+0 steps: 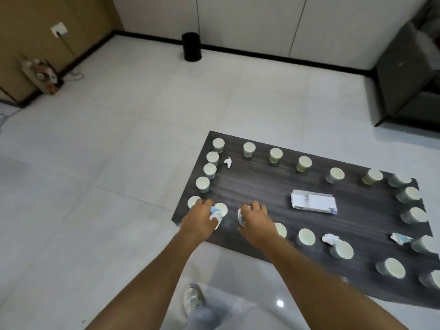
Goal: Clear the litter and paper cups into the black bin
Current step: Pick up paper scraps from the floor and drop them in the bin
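Shoe (194, 298) and grey trouser leg (204, 316) at the bottom edge, blurred, on the glossy white floor (119, 163). Both forearms reaching up from below to the near left corner of the dark worktop (262, 184), which is cut off at the right edge.

Left hand (198, 219) curled round a crumpled white-and-blue scrap (215, 214), held over a paper cup (221, 209); contact with the cup not readable. Right hand (256, 220) curled round a crumpled silvery-white wad (241, 217), most of it hidden behind the fingers.

Paper cups ranged round the worktop's edges, the right-hand ones smeared and hard to make out. More litter among them: a white wad (329, 238) and a white-and-blue scrap (400, 238) near the front cups, a small white scrap (228, 162) beside the left row. Flattened white carton (313, 202) lying in the middle, clear of the cups.

Well beyond, across open floor, black bin (191, 46) standing upright against the white wall. Printed bag (44, 76) and trailing cable at the left by the brown wall; dark cabinet (409, 75) at the right, partly cut off.
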`<state>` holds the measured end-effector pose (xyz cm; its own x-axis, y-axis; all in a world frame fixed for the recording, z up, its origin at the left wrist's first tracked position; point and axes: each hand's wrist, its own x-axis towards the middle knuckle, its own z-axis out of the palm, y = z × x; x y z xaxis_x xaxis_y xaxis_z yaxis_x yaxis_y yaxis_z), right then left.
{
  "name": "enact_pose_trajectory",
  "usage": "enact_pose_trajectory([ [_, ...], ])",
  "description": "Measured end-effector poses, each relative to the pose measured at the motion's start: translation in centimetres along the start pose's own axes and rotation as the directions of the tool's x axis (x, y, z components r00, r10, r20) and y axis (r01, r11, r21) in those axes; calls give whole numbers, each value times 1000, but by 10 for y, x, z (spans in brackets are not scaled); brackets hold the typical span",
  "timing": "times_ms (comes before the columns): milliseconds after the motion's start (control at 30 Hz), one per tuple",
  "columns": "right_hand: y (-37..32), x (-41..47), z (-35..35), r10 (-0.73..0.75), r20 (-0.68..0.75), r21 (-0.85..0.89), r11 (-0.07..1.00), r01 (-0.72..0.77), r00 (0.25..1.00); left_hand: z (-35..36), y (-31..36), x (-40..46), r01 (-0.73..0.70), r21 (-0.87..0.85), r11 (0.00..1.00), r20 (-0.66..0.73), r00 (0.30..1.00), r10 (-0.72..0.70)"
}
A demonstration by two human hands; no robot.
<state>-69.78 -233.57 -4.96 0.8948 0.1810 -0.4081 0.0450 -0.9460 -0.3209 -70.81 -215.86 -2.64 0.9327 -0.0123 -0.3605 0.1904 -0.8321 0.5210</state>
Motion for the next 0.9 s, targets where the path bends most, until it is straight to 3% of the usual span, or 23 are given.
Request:
enact_pose_trajectory([
  [233,-157,70,30,-167,14,12,986,167,986,-100,-139,0,105,-34,994,-94,990,-108],
  [467,-252,127,48,-253,65,5,967,253,965,-161,-225,21,168,-75,983,-101,979,-175],
  [900,-381,357,5,-248,11,83,966,246,969,-308,-313,234,178,22,984,-98,980,-175],
])
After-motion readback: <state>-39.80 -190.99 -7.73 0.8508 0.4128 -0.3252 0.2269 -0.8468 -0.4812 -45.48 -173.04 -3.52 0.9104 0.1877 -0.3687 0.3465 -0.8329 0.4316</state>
